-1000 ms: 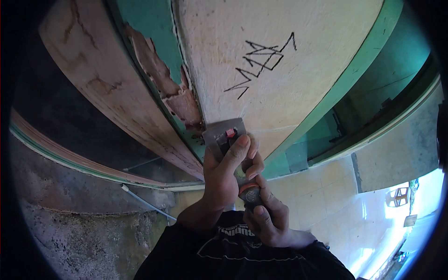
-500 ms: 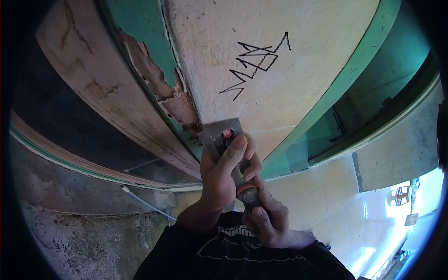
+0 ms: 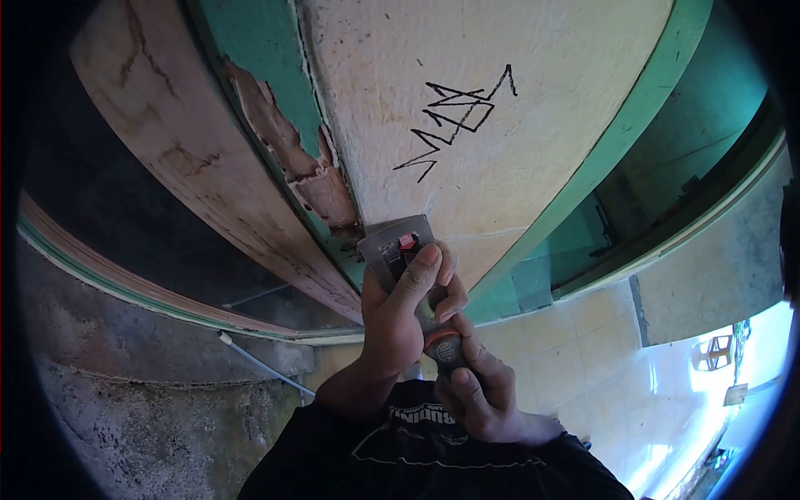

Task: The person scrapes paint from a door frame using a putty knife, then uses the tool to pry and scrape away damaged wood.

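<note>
A scraper with a wide flat metal blade [image 3: 385, 251] points up and away from my body. My left hand [image 3: 404, 308] is closed around the lower blade, its thumb lying over the front and its fingers curling from the right side. My right hand [image 3: 486, 392] grips the dark handle [image 3: 447, 352], which has an orange-red band. The blade's top edge is close to the lower end of a damaged, peeling strip [image 3: 321, 192] on the green frame [image 3: 258, 46]; whether they touch I cannot tell. Beside it rises a cream wall [image 3: 483, 179] with a black scribble [image 3: 454, 117].
A dark opening [image 3: 167, 208] lies left of the cracked, stained panel [image 3: 183, 158]. Below it, a white pipe [image 3: 258, 361] runs near a mottled, rough surface [image 3: 158, 433]. Pale tiled floor [image 3: 558, 358] extends right, with a brown stool [image 3: 714, 352] far off.
The view has shifted slightly, with the wall and frame moving a little in the picture. The blade is tilted slightly differently and its red mark shows more clearly. Both hands keep their hold.
</note>
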Available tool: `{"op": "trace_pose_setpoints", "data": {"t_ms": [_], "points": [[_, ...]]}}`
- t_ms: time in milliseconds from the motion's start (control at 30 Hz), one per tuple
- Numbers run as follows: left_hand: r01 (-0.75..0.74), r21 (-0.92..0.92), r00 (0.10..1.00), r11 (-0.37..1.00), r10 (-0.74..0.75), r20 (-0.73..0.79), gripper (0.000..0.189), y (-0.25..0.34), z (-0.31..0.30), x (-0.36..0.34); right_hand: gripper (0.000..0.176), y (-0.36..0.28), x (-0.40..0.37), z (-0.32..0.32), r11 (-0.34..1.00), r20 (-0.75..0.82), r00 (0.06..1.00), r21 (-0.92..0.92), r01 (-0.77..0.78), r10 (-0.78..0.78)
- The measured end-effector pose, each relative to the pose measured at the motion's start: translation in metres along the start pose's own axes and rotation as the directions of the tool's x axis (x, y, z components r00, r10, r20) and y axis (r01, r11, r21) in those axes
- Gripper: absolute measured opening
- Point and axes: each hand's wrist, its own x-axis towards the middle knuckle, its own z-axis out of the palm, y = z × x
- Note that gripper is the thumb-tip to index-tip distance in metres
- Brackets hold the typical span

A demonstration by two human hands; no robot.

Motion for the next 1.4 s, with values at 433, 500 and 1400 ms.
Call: {"op": "trace_pose_setpoints", "data": {"t_ms": [433, 500, 1400], "points": [[0.045, 0.058, 0.994, 0.997, -0.039, -0.106, 0.025, 0.007, 0.015, 0.001, 0.055, -0.007, -0.001, 0.002, 0.998, 0.02, 0.999, 0.054, 0.033, -0.034], [0.022, 0.084, 0.995, 0.996, -0.013, -0.101, 0.025, 0.004, 0.013, -0.002, 0.055, -0.009, -0.001, 0.0, 0.996, 0.049, 0.998, 0.073, 0.044, -0.048], [0.0, -0.053, 1.0, 0.999, 0.0, 0.005, 0.023, 0.003, 0.007, -0.001, 0.055, -0.03, -0.002, 0.003, 0.974, 0.056, 0.995, 0.21, -0.088, 0.078]]}}
